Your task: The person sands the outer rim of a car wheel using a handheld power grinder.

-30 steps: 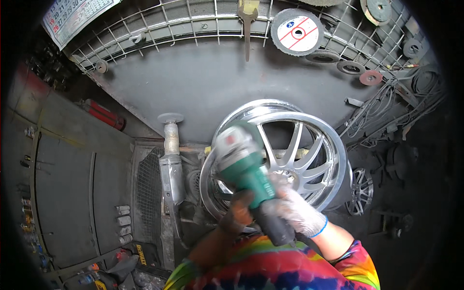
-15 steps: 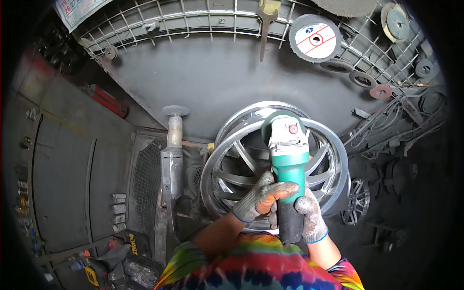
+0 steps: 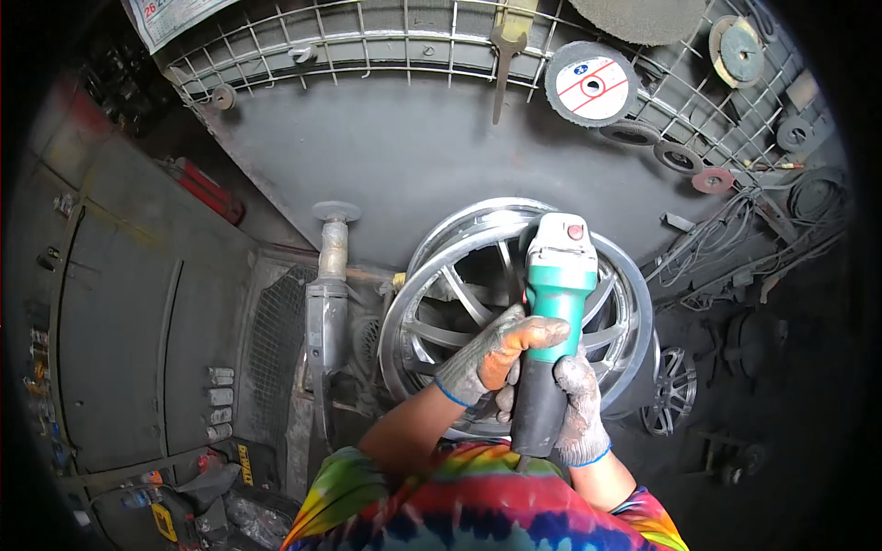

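Note:
Both of my gloved hands grip a green and white angle grinder with a black rear handle. My left hand is closed round the green body from the left, its thumb lying across the top. Around the black handle's right side, my right hand is closed, lower down. The grinder's head points away from me, over the upper right of a silver alloy wheel with several spokes. Its disc is mostly hidden behind the head, so I cannot tell whether it touches the wheel. A second rim shows behind the first.
To the left stands a grey tool with a round disc on top. A wire rack at the back carries a wrench and abrasive discs. Cables hang at right, near another wheel.
The grinder has turned, its head moving right and its handle slightly left. The green disc that showed round the head is now mostly hidden. Both hands keep their hold.

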Available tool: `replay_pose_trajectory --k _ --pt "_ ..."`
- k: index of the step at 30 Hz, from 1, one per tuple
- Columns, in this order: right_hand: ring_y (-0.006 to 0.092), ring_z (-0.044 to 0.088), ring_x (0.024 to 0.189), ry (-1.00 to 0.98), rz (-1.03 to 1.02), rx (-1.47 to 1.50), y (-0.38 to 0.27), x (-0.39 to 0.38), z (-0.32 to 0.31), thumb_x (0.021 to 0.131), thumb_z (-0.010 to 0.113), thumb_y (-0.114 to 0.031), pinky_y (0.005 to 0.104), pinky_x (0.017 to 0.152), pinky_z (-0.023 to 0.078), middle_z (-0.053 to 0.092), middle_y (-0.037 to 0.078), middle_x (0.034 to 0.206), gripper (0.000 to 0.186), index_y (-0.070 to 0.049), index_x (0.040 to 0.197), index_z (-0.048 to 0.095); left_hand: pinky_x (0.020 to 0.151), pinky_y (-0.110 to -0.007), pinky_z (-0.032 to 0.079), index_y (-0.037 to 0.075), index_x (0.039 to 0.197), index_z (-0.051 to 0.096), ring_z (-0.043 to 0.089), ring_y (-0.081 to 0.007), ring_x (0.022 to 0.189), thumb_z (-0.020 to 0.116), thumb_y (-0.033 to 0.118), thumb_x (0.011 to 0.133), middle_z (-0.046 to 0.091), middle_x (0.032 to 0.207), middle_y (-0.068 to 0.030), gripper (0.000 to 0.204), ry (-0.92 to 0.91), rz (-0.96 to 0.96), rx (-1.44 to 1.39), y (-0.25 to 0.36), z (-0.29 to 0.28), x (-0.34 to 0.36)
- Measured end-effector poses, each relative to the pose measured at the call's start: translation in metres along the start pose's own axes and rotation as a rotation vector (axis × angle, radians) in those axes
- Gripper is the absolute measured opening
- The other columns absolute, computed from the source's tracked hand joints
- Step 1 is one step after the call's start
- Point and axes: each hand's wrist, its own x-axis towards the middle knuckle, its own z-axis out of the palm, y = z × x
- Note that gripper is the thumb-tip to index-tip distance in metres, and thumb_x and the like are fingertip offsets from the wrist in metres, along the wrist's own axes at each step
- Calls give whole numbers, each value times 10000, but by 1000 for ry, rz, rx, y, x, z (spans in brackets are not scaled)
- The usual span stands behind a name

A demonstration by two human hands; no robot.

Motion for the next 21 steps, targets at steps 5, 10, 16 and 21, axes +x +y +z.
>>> replay_pose_trajectory --k 5,10,16,21 --pt "240 660 928 -255 -91 -516 -1 17 4 801 720 -295 344 857 537 621 138 1100 708 -6 1382 437 964 -374 493 3 1255 514 621 -229 1057 679 286 838 647 1097 -130 530 -52 310 -123 -13 0 -44" --pt "128 591 944 -499 137 -713 5 40 9 888 670 -204 287 820 502 602 59 1081 559 -70 1393 469 1065 -482 423 -29 1337 448 556 -344 1219 648 442 861 612 1233 -209 699 28 519 117 -32 -22 -81" --pt "102 615 822 -443 298 -628 -3 38 1 888 671 -194 235 681 522 626 47 981 589 -53 1410 438 1068 -480 421 -41 1334 442 555 -323 1223 629 404 862 626 1209 -202 675 -56 534 75 -48 -43 -61" --pt "228 663 854 -208 40 -364 0 19 -25 800 760 -383 339 728 575 630 139 1041 731 -13 1349 451 942 -397 509 1 1236 543 646 -250 1040 695 287 815 655 1122 -149 531 28 279 268 -33 -43 -11"
